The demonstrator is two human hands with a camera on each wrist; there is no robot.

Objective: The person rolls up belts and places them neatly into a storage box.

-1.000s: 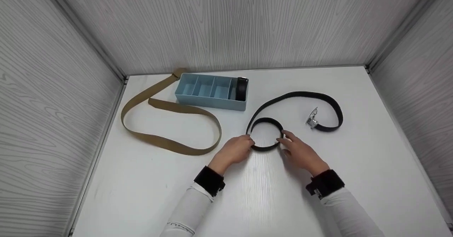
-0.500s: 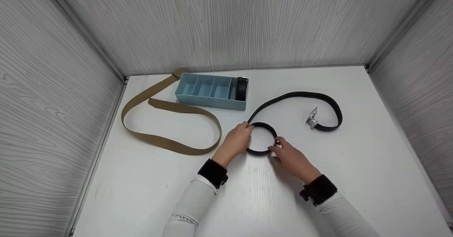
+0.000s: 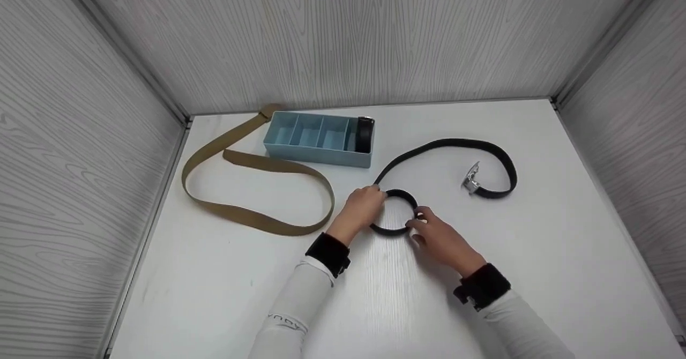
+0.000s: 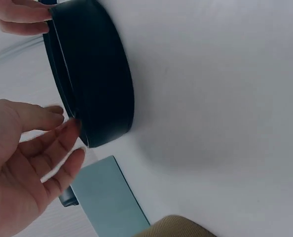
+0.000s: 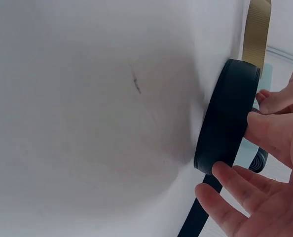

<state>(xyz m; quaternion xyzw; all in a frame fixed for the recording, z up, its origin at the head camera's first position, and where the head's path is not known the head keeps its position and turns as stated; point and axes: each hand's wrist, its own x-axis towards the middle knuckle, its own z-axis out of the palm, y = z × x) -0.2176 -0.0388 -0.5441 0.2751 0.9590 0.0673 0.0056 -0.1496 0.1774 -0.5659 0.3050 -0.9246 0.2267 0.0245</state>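
A black belt [image 3: 391, 232] lies on the white table, one end wound into a round coil standing on its edge. Its tail sweeps out to the right and ends in a silver buckle [image 3: 471, 179]. At the coil's left side, my left hand [image 3: 364, 206] pinches the strap where the tail leaves the coil. My right hand [image 3: 442, 238] holds the coil's right side between thumb and fingers. Close up in the right wrist view, the right hand [image 5: 270, 182] has its thumb and fingertips against the coiled band [image 5: 228, 113].
Behind the hands stands a light blue divided box [image 3: 321, 155] with a rolled black belt [image 3: 365, 135] in its rightmost compartment. A tan webbing belt [image 3: 241, 214] lies in a wide curve at the left. Grey wood-grain walls [image 3: 343, 43] enclose the table [image 3: 214, 294].
The coil has become smaller and shifted slightly left and towards me. My left hand has moved up along its side; my right hand has come left and nearer with it.
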